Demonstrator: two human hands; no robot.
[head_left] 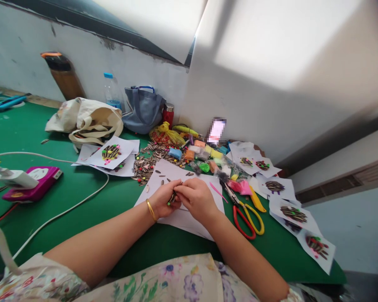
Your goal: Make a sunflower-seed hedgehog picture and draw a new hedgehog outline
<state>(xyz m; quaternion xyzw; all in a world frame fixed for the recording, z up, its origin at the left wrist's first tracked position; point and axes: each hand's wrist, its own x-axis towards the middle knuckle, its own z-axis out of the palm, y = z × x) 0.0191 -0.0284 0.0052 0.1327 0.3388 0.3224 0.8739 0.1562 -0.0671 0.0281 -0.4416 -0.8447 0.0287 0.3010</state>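
Observation:
My left hand [167,200] is closed round a small sunflower-seed piece [171,199], mostly hidden by the fingers; dark striped seeds and a green dot show on it. The pinched fingers of my right hand [198,200] press against the same piece from the other side. Whether they also grip a single seed cannot be seen. Both hands are above a white paper sheet [189,224], where a few loose sunflower seeds [189,173] lie. Behind the sheet spreads a heap of sunflower seeds [145,165] mixed with coloured beads.
Right of the sheet lie red-and-yellow-handled scissors [247,220], a yellow cutter [257,199] and a pink stick [218,192]. Bagged coloured clay [216,154] sits behind. Seed-figure papers [294,214] line the right edge. A white cable [66,214], purple power strip [33,184] and bags [143,110] are leftward.

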